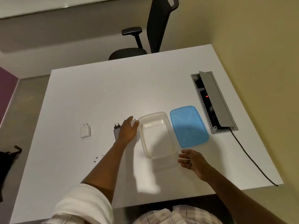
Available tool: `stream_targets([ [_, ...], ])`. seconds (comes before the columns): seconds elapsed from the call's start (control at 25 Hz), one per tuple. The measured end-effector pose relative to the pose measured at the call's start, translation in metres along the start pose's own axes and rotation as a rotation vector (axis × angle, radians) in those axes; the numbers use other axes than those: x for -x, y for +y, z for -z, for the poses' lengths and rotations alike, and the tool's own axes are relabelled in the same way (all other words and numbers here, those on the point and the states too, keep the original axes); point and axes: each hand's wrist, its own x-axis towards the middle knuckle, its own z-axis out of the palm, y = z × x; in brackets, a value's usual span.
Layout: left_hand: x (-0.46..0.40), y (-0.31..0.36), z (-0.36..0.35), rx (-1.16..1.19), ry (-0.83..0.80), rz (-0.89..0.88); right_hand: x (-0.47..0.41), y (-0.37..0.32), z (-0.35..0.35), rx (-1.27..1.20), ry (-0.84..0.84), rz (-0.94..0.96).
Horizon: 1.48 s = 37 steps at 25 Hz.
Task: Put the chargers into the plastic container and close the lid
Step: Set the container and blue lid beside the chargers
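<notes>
A clear plastic container [156, 135] stands open and empty on the white table [97, 94]. Its blue lid [189, 126] lies flat just to its right. A white charger [85, 130] lies at the left, prongs pointing away. A dark charger [116, 129] lies partly under my left hand [128, 130], which hovers open beside the container's left wall. The prongs of a third white charger [97, 158] peek out from under my left forearm. My right hand [191, 160] is open, palm inward, just off the container's near right corner.
An open grey cable box [213, 101] is set into the table at the right, with a black cable [252, 159] running to the near edge. A black office chair [145, 38] stands behind the table. A dark bag [8, 160] sits left of the table.
</notes>
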Motion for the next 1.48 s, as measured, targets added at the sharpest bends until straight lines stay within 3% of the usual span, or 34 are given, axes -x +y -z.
stream_targets([
  [0.16, -0.02, 0.019, 0.008, 0.101, -0.239, 0.03, -0.001, -0.001, -0.011, 0.028, -0.038, -0.049],
  [0.28, -0.029, 0.019, 0.011, 0.151, -0.315, 0.057, -0.002, -0.002, -0.012, 0.015, -0.068, -0.049],
  [0.72, -0.004, -0.044, 0.022, 0.335, -0.205, 0.266, -0.017, -0.027, -0.019, 0.06, -0.06, 0.095],
  [1.24, 0.079, -0.075, 0.002, 0.523, -0.365, 0.332, -0.053, -0.092, -0.038, 0.215, 0.069, 0.205],
  [1.36, 0.083, -0.083, 0.003, 0.495, -0.331, 0.312, -0.049, -0.085, -0.041, 0.399, 0.171, 0.3],
  [1.48, 0.09, -0.098, 0.006, 0.428, -0.258, 0.284, -0.035, -0.074, -0.049, 0.492, 0.367, 0.553],
])
